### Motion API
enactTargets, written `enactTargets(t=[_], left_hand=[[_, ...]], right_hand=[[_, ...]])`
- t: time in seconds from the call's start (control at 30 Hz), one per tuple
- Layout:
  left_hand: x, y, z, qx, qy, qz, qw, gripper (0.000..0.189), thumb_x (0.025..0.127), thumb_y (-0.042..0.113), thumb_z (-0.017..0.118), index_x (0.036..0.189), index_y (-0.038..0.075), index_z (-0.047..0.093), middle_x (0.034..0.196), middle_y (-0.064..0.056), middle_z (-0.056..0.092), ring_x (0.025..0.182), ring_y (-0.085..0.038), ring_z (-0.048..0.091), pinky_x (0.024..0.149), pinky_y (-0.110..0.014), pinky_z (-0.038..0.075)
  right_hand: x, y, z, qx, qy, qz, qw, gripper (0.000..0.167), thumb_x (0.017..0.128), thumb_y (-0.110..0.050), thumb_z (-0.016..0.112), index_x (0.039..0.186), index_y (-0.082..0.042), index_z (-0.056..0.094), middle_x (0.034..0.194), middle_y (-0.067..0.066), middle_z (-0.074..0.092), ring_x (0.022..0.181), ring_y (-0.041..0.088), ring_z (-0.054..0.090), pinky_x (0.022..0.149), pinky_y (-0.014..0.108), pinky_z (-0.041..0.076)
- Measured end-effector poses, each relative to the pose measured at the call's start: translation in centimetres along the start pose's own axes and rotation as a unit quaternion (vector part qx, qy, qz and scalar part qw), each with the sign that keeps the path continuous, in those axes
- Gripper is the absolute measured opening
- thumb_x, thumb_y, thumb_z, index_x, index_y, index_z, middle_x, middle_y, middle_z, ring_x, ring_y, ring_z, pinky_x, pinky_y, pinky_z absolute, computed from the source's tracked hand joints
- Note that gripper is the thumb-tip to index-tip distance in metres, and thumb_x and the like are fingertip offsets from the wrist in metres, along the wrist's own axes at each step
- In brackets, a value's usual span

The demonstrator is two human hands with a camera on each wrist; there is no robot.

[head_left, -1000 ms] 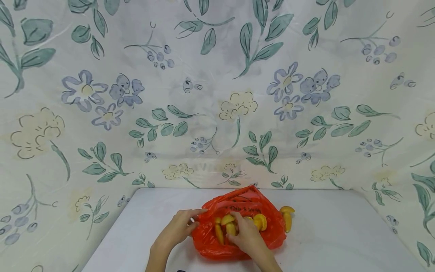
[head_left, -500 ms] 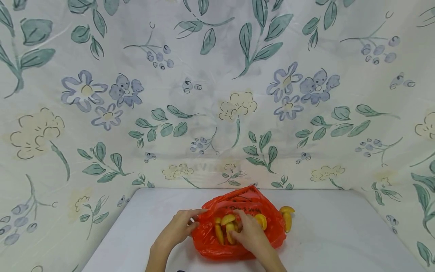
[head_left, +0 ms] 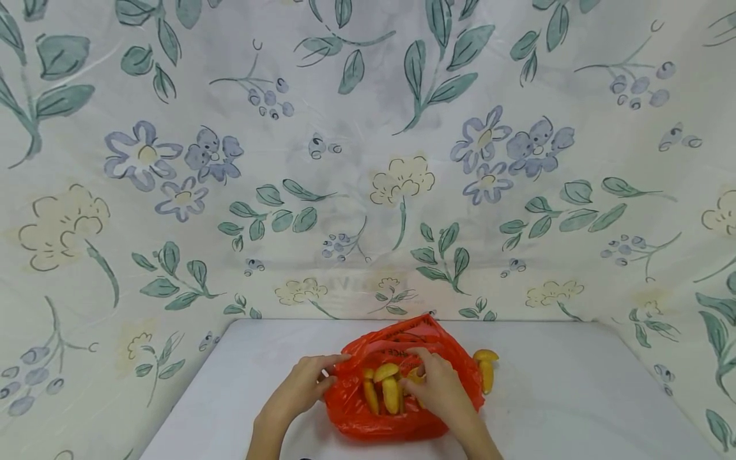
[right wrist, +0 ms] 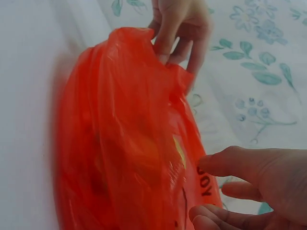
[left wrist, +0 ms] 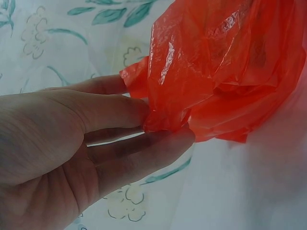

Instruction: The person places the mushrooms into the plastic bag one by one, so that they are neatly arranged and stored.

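A red plastic bag point(head_left: 368, 427) lies on the white table with its mouth spread. Several yellow mushrooms show inside, among them an upright one point(head_left: 391, 395) and a slimmer one point(head_left: 370, 393) to its left. My left hand point(head_left: 301, 386) pinches the bag's left edge between thumb and fingers, as the left wrist view also shows on the bag point(left wrist: 216, 62). Over the bag's right half is my right hand point(head_left: 439, 390), thumb and fingers apart, around a partly hidden mushroom point(head_left: 415, 377). In the right wrist view the right hand's point(right wrist: 259, 187) fingertips are beside the printed bag side.
One more yellow mushroom point(head_left: 486, 370) lies on the white table point(head_left: 563, 396), just outside the bag's right side. A floral cloth point(head_left: 368, 140) hangs behind and along the sides. A small dark object shows at the bottom edge of the head view.
My right hand has shifted right, away from the upright mushroom, which now shows fully. The rightmost mushroom in the bag is now covered by that hand. The left hand stays put.
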State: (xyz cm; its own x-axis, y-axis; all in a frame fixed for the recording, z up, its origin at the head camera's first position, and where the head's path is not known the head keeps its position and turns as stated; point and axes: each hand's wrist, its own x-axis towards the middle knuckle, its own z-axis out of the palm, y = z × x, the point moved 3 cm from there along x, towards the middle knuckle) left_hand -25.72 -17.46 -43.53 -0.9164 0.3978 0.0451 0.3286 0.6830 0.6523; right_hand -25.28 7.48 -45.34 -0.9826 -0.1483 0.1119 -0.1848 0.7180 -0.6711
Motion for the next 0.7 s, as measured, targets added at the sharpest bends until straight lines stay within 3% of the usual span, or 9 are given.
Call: enactTargets(t=[0.3,0.47,0.7], left_hand=[[0.0,0.0,0.0,-0.002,-0.002,-0.002,1.0,0.043,0.089,-0.007,0.061,0.129,0.01,0.064,0.099,-0.01,0.069,0.075,-0.015,0.062,0.059,-0.023,0.058],[0.0,0.0,0.0,-0.001,0.0,-0.006,1.0,0.044,0.089,-0.007,0.061,0.128,0.012,0.065,0.099,-0.008,0.069,0.074,-0.013,0.061,0.059,-0.022,0.058],[-0.1,-0.1,0.0,-0.004,0.0,-0.006,1.0,0.044,0.089,-0.007,0.061,0.128,0.011,0.065,0.1,-0.01,0.069,0.075,-0.015,0.062,0.06,-0.023,0.058]], right_hand=[[0.1,1.3,-2.0,-0.023,0.034,-0.009,0.9991,0.054,0.082,-0.024,0.079,0.129,-0.012,0.057,0.083,0.003,0.057,0.071,0.014,0.047,0.057,0.021,0.041],[0.3,2.1,-3.1,-0.042,0.055,-0.003,0.9976,0.052,0.082,-0.024,0.079,0.128,-0.011,0.059,0.083,0.002,0.057,0.071,0.012,0.047,0.057,0.021,0.041],[0.3,3.6,-4.3,-0.03,0.059,0.022,0.9976,0.052,0.083,-0.022,0.078,0.13,-0.012,0.058,0.088,0.004,0.057,0.071,0.013,0.048,0.057,0.02,0.046]])
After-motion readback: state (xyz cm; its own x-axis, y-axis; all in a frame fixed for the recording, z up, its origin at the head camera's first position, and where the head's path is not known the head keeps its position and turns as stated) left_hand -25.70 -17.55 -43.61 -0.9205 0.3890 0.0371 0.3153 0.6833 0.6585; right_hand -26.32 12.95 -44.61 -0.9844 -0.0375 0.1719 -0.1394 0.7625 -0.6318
